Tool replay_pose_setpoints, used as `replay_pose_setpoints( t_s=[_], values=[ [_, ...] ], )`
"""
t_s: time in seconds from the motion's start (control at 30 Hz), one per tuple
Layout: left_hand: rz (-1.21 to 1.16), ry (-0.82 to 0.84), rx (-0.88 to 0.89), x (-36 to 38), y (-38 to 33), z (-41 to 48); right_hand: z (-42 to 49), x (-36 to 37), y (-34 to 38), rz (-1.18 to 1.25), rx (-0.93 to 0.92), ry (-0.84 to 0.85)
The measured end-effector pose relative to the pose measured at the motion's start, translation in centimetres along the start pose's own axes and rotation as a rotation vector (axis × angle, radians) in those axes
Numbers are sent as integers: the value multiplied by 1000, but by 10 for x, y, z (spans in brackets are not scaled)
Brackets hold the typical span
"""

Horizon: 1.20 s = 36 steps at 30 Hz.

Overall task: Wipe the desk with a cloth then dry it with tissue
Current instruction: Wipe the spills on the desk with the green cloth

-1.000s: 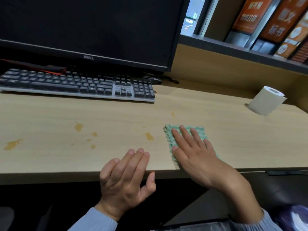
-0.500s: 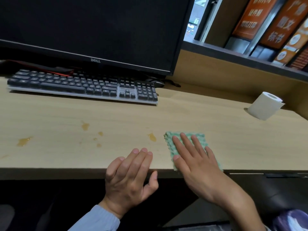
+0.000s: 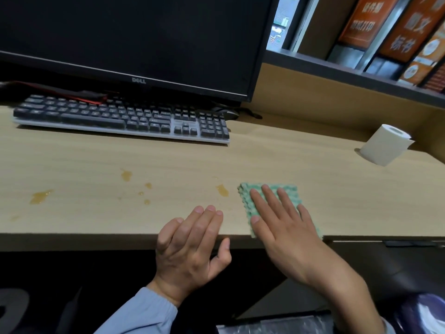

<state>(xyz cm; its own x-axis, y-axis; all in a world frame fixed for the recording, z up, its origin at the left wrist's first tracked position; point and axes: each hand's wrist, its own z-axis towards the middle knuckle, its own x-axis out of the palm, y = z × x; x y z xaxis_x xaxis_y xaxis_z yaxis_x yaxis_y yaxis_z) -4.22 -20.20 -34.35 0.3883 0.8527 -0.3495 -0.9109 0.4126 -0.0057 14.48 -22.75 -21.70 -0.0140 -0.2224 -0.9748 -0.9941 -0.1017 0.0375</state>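
Your right hand (image 3: 284,227) lies flat on the green cloth (image 3: 243,197), fingers straight and a little spread. It presses the cloth down and does not grip it. The cloth sits at the near right part of the desk (image 3: 168,160). Its long axis runs from near to far, and its near end reaches the near edge of the desk. Everything you must wipe lies to the left of it. The nearest stain (image 3: 222,190) is just beside the left edge of the cloth, and the other stains (image 3: 126,175) are scattered further left, well apart from the cloth, in a loose band that runs left to right. So I judge that the coming stroke is a sideways push to the left, and the right hand is the nearer one for it. Your left hand (image 3: 192,242) holds nothing. Its relaxed fingers rest on the near edge of the desk, just near of that path, so keep the stroke on their far side. The tissue roll (image 3: 385,147) stands at the far right, well apart and on your right hand's side.
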Motion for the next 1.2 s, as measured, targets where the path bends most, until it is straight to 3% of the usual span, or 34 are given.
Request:
replay_pose_setpoints(
  t_s=[0.57, 0.87, 1.1, 1.2],
  values=[
    [-10, 5, -16, -1, -1, 3, 185, -61, -14, 108, 66, 72],
    [-71, 98, -116, -20, -7, 11, 182, -50, -21, 64, 26, 86],
    [-199, 198, -119, -37, 10, 66, 204, -58, -24, 56, 43, 92],
    [-275, 266, -227, -33, 20, 83, 213, -63, -23, 49, 54, 85]
  ],
)
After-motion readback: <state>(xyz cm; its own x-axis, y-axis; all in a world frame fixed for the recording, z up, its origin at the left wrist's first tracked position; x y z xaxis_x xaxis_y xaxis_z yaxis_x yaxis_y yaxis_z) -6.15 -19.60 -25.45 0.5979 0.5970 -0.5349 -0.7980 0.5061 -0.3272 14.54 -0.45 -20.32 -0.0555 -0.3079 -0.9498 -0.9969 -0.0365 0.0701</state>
